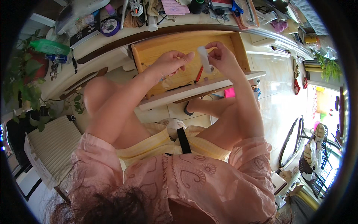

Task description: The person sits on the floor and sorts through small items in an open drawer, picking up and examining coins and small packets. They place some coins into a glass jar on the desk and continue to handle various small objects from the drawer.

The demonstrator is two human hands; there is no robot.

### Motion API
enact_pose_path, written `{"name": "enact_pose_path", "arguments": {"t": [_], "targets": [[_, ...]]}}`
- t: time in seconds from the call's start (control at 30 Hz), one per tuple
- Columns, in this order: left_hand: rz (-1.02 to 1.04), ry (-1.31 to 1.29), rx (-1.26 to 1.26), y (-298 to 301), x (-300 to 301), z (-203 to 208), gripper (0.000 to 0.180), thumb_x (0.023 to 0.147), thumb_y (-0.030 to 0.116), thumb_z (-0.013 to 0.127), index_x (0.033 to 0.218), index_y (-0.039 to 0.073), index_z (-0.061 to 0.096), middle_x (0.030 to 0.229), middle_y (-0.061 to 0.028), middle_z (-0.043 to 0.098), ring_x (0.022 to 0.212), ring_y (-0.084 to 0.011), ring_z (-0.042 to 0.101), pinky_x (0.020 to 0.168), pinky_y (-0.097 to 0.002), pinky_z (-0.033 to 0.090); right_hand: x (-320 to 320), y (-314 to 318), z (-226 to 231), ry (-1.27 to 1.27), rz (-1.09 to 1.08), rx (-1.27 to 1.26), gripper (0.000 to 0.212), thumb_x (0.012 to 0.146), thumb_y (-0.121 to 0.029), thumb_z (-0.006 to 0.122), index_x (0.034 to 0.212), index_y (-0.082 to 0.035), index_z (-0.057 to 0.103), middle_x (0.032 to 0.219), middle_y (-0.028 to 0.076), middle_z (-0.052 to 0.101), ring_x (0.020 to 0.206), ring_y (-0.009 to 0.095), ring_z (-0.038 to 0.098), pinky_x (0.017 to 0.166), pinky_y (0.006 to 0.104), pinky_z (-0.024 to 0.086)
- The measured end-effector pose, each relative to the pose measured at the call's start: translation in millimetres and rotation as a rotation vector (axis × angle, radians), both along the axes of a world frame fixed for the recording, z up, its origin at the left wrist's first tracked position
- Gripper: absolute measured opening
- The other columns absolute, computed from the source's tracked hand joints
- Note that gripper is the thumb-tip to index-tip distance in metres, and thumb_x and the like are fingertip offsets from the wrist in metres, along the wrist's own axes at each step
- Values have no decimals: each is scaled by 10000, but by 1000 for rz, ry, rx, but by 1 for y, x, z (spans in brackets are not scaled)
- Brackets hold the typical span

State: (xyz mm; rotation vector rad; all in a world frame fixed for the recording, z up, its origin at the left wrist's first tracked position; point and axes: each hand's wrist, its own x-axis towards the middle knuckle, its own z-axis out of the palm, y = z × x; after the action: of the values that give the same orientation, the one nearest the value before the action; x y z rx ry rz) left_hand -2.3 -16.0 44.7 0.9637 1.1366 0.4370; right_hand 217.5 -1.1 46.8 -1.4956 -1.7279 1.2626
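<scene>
Over a pulled-out wooden drawer (156, 43), both my hands are raised. My right hand (222, 59) pinches a small whitish, translucent strip (203, 56) between thumb and fingers; its exact kind does not show. Just left of the strip is my left hand (172, 63), thumb stretched out and fingers loosely curled, with nothing visible in it. Below the hands, a red and black pen-like tool (199, 74) lies in the drawer. Near the drawer's front lies a thin dark rod (179, 87), with small clear bits to its left.
The desk top above the drawer is crowded: a purple tape roll (110, 27), a coiled white cable (136, 8), pink paper (175, 6) and a tray (248, 15). A green bottle (50, 47) and a plant (28, 78) stand left. My knees flank the drawer front (209, 89).
</scene>
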Motion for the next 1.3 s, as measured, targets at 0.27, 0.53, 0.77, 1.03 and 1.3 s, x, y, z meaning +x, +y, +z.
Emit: {"name": "enact_pose_path", "arguments": {"t": [0.27,0.53,0.77,1.03,1.3], "targets": [[-14,15,274,-15,0,-4,335,783,336,644,957,57,580,707,33,509,568,-22,415,466,-176,325,-29,-28,16,-123,21,-45,168,787,-85,621,922,8,587,673,13,556,625,56,506,580,205,419],[-25,-88,182,-7,-9,-7,194,818,222,616,916,57,591,601,56,458,497,-10,373,441,-167,283,-26,-24,1,126,-36,-70,197,830,-188,588,842,8,608,640,-3,543,584,56,464,531,223,399],[32,-15,250,-4,-2,-15,191,829,254,603,875,69,588,651,10,548,495,-11,370,430,-171,281,-23,-25,4,3,-64,69,167,817,-145,589,870,14,587,657,42,566,605,80,522,531,245,419],[57,-153,59,-3,-5,7,268,857,309,557,897,45,588,651,8,548,494,-13,368,414,-177,258,-39,-40,10,-125,66,435,126,769,-30,581,893,-15,592,868,116,610,694,254,601,582,304,483],[50,-87,163,-4,-10,-3,186,823,169,575,961,44,577,585,53,456,492,-10,369,433,-175,253,-34,-32,13,-82,-95,507,204,770,-52,592,974,-41,589,898,113,609,732,218,612,597,286,485]]}}
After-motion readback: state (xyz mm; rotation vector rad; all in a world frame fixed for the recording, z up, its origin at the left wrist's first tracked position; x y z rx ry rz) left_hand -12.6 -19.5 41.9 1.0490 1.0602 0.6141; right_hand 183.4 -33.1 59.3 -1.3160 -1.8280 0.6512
